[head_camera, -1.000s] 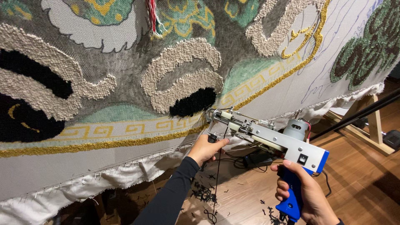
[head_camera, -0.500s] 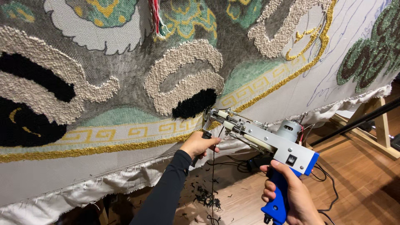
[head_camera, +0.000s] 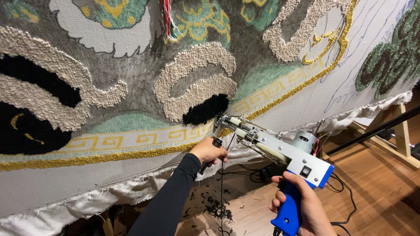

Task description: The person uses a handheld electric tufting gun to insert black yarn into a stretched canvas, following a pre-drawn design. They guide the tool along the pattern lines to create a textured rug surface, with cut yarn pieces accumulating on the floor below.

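The right hand (head_camera: 302, 205) has its fingers wrapped tight round the blue plastic grip (head_camera: 288, 214) of one tufting gun (head_camera: 271, 150). The left hand (head_camera: 210, 152) is closed on the black front handle (head_camera: 210, 153) under the gun's nose. The gun has a grey metal body, a small round motor on top and one black switch; its tip sits against the cloth (head_camera: 131, 109), just below a black tufted patch (head_camera: 205, 109). The stretched cloth carries looped cream curls, two gold lines and flat green areas. One black yarn (head_camera: 222, 192) hangs down; dark clippings (head_camera: 214, 205) lie scattered on the wooden floor (head_camera: 376, 192)
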